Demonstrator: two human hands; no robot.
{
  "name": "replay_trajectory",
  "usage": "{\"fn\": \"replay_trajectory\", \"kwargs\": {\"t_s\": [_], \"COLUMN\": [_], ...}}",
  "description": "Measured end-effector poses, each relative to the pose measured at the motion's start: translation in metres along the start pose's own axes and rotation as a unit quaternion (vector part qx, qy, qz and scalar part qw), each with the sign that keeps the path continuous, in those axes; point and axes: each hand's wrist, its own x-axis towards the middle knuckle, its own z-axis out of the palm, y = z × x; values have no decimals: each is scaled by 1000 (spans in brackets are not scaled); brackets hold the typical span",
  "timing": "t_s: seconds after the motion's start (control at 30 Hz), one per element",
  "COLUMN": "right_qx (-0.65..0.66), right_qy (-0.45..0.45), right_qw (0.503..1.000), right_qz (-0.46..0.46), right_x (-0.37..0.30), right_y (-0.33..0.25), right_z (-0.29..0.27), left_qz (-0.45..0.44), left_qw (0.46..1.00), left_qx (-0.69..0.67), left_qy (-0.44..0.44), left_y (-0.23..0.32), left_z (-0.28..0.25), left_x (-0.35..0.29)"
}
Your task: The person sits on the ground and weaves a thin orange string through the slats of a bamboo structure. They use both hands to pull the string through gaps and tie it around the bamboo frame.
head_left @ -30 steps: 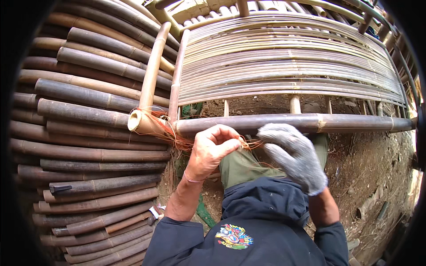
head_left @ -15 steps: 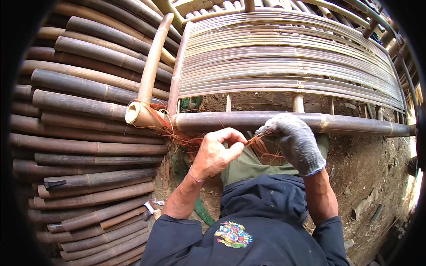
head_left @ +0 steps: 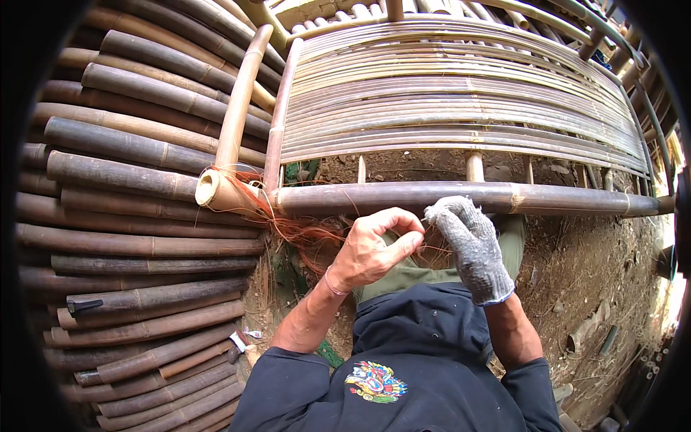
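My bare left hand [head_left: 378, 248] is closed in a pinch, thumb against forefinger, in front of the bamboo rail. Close to its right, my right hand [head_left: 471, 248] in a grey knitted glove is also closed, fingertips bent toward the left hand's. Thin orange strands [head_left: 436, 249] run at the fingertips of both hands; their ends are too fine to follow. A tangled bundle of orange fibre strands [head_left: 299, 234] hangs at the left end of the dark bamboo rail [head_left: 403, 196], draped over a pale cut bamboo end.
A bamboo bench frame with a slatted top [head_left: 453, 93] stands ahead of me. Stacked bamboo poles [head_left: 144, 245] fill the left side. An upright bamboo pole [head_left: 245, 93] leans by the bench corner. Dirt ground with bamboo scraps [head_left: 590, 327] lies at the right.
My left hand has shifted right. My right hand has turned more upright, its fingers folded in, and the orange strands between the hands show less. The view has shifted slightly.
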Motion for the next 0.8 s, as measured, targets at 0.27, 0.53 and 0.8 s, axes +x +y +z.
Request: {"fn": "replay_trajectory", "kwargs": {"t_s": [0.27, 0.53, 0.8], "right_qx": [5, 91, -30], "right_qy": [-230, -191, -125], "right_qw": [952, 973, 991], "right_qz": [-200, 88, -47], "right_x": [-1, -15, -3], "right_y": [24, 15, 14], "right_z": [0, 1, 5], "left_qz": [187, 21, -29], "left_qw": [923, 997, 996], "left_qx": [301, -65, 80], "left_qy": [150, -25, -13], "left_y": [-21, -7, -16], "left_z": [-21, -32, -13], "left_x": [8, -9, -10]}}
